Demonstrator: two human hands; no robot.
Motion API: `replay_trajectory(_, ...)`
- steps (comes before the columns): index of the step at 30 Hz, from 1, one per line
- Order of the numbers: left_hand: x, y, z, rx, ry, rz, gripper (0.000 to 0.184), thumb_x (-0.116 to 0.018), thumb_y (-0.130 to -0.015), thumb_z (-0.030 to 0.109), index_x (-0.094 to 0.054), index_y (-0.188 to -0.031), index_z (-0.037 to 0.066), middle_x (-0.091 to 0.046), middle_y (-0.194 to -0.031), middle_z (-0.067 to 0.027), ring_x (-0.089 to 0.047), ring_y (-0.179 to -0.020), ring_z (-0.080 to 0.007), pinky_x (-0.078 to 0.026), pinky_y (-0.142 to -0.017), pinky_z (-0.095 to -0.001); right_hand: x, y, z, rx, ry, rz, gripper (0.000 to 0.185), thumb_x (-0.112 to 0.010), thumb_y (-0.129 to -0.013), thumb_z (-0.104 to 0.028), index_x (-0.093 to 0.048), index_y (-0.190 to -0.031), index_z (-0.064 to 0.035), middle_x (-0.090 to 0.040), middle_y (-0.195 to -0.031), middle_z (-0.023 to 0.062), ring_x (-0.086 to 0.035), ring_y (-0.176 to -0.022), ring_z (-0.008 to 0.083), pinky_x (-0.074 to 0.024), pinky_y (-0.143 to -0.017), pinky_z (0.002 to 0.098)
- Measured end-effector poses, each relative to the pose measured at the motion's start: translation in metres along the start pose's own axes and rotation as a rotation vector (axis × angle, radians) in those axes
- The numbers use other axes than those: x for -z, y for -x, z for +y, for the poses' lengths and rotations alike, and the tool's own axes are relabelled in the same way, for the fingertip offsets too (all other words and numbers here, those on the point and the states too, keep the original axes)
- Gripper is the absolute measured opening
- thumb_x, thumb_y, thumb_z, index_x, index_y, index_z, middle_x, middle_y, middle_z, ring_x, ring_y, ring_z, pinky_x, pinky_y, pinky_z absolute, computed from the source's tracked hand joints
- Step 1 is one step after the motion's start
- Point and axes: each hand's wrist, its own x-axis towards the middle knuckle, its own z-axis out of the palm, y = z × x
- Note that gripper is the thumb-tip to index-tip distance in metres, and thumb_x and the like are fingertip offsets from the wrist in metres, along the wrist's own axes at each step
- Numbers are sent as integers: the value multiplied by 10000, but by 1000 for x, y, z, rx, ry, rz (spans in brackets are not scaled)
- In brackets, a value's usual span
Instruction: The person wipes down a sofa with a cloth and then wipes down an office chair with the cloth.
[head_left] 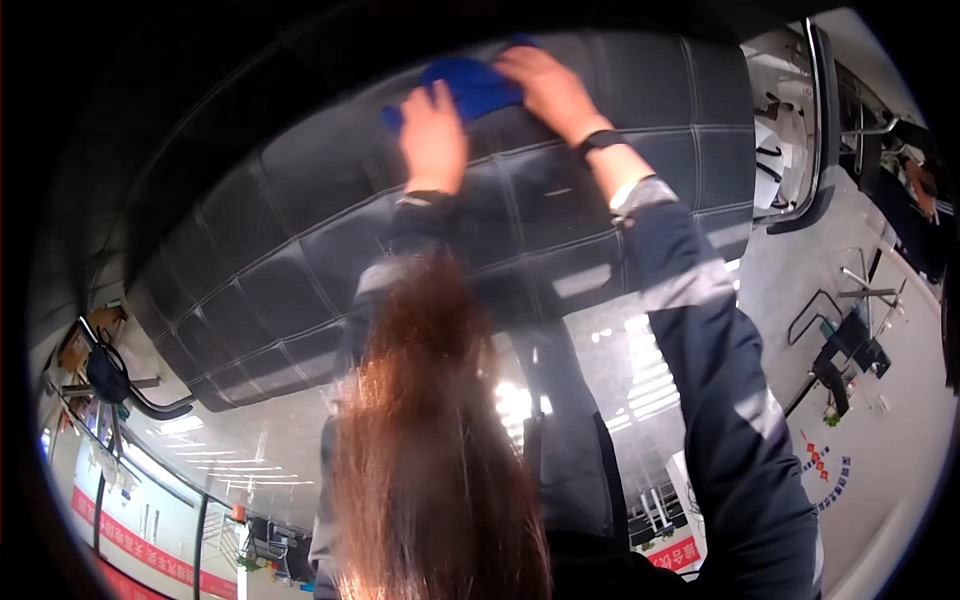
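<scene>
A blue cloth (465, 88) lies bunched on the black quilted, stitched surface (330, 220) of a long padded piece near the top of the view. My left hand (434, 142) grips the lower left part of the cloth, fingertips on it. My right hand (550, 92) holds its right side, with a bit of blue showing beyond the fingertips. There is a dark band on my right wrist. Both hands are slightly blurred, and the undersides of the fingers are hidden.
Long brown hair (430, 430) hangs at bottom centre, hiding part of my left arm. A black chair (105, 375) stands at left, and another chair (850, 345) at right. A person in dark clothing (905, 205) is at the far right. Red banners (150, 550) show at lower left.
</scene>
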Motion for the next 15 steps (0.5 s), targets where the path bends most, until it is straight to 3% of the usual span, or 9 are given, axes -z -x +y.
replay_trajectory(5,-71,-4,153,-224,84,-34,514,-596,-818,38,-545,-1329,10,-540,-1185,-178,-560,-1066,-345,-550,-836,-404,83,111,108,-227,117,124,426,-547,-815,57,-695,-1158,-147,-660,-1237,58,-592,-1198,262,-505,-996,369)
replay_trajectory(8,-99,18,221,-316,139,-139,490,-587,-831,66,-565,-1318,16,-539,-1167,-154,-561,-1055,-306,-560,-811,-378,116,177,132,-423,192,130,436,-529,-836,75,-695,-1173,-144,-657,-1243,86,-592,-1193,295,-488,-1016,395)
replay_trajectory(11,-119,45,249,-368,139,-92,489,-606,-821,92,-587,-1306,37,-537,-1134,-119,-554,-1050,-269,-558,-777,-355,117,226,122,-679,196,219,443,-542,-842,67,-679,-1206,-144,-633,-1278,119,-578,-1205,327,-469,-1029,413)
replay_trajectory(15,-106,59,233,-458,86,-99,474,-614,-824,130,-603,-1293,61,-549,-1127,-80,-548,-1049,-236,-515,-769,-341,79,252,76,-951,225,499,525,-556,-864,38,-484,-1381,-17,-475,-1417,258,-445,-1329,413,-357,-1132,436)
